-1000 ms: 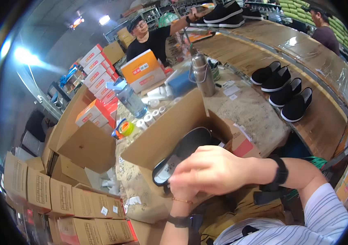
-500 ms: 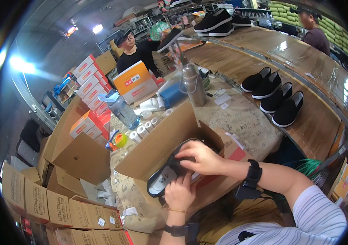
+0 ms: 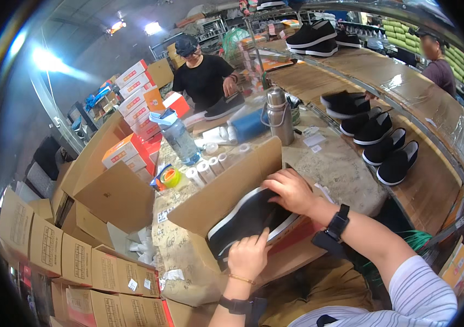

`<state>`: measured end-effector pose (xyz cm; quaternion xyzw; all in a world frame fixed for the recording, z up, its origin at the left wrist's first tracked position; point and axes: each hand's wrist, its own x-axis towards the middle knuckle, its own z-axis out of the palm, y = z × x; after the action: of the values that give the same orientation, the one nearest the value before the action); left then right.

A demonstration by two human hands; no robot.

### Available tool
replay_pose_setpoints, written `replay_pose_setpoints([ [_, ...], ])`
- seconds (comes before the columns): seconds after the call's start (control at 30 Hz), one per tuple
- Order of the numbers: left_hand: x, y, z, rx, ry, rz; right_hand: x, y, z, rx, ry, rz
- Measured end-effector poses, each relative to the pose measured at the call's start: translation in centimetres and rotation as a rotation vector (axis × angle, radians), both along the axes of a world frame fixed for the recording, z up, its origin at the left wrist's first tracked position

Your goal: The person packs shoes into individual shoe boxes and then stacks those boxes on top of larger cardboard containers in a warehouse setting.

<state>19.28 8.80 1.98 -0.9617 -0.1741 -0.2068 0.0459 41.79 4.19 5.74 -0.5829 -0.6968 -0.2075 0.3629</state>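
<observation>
A pair of black cloth shoes [image 3: 243, 217] with white edging lies in an open cardboard shoebox [image 3: 191, 215], the upper shoe covering most of the other. My right hand [image 3: 292, 191] is closed at the far right end of the upper shoe, thumb and fingers bent over it. Along the near side of the shoes, my left hand [image 3: 247, 255] rests with its fingers bent together on the black fabric, the index finger reaching inward. Part of the lower shoe shows under my hands.
Paper rolls [image 3: 206, 171], a blue-lidded water bottle [image 3: 180, 139] and a steel flask [image 3: 280, 117] stand beyond the box. Black shoes [image 3: 398, 163] line the rack at right. Cartons [image 3: 47, 248] fill the left. A co-worker [image 3: 202, 76] handles a shoe across the table.
The upper shoe now lies with its black upper showing; earlier a pale insole faced up. My hands have shifted along it. The co-worker lowered a shoe; another reached the rack's far end.
</observation>
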Motion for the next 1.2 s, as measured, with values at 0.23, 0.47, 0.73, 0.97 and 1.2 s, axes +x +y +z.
replay_pose_setpoints([
  [0.23,-0.1,0.2,0.1,-0.005,-0.149,-0.008,-1.5,1.0,-1.3,-0.368,-0.003,-0.209],
  [0.47,-2.6,0.6,4.0,-0.036,-0.498,-0.27,-2.1,-1.9,-0.5,0.161,0.076,0.026],
  [0.73,-5.8,8.8,-0.8,-1.179,-0.793,0.132,4.7,1.0,-6.7,-0.257,0.548,-0.276],
  [0.97,-6.7,8.1,-4.1,-0.64,-0.897,0.323,6.0,0.3,-7.3,-0.251,0.655,-0.066],
  [1.2,-9.8,8.4,3.6,-0.319,0.05,0.142,4.9,-0.3,2.0,-0.792,0.029,0.34],
])
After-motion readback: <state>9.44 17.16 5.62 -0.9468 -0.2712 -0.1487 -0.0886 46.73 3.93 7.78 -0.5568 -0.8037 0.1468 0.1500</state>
